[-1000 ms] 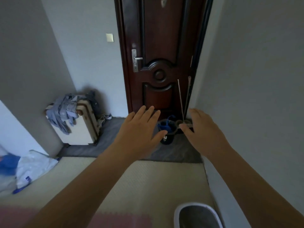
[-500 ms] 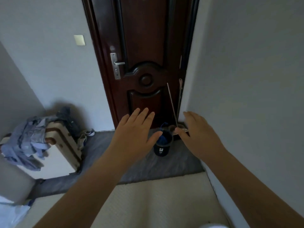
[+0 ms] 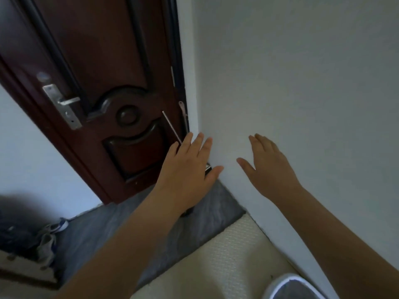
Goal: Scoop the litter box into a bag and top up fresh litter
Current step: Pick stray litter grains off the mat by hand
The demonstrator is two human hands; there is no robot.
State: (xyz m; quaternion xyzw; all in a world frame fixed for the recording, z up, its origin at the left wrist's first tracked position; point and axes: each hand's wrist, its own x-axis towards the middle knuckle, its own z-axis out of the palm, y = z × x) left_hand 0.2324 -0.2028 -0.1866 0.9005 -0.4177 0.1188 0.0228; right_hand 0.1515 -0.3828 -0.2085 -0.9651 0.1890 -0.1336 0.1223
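Note:
My left hand (image 3: 187,169) is stretched out flat with fingers apart, in front of the lower right corner of the dark door (image 3: 103,72); it holds nothing. It hides the small dark container that stood on the floor there. My right hand (image 3: 269,167) is also spread and empty, held in front of the white wall (image 3: 302,83) to the right of the door. Two thin long handles (image 3: 172,128) lean by the door's right edge, just above my left fingertips. The white rim of a grey-filled bin (image 3: 287,285) shows at the bottom right.
A grey mat (image 3: 108,229) lies before the door, a cream textured mat (image 3: 216,266) nearer to me. Shoes (image 3: 49,238) and a dark bundle sit at the lower left. The door has a metal lever handle (image 3: 64,104). The wall corner juts out between my hands.
The view has swung right and tilted, moving closer to the door corner. Both hands shifted right; my right hand left the handles and is now before the wall. The blue-lined container is now hidden.

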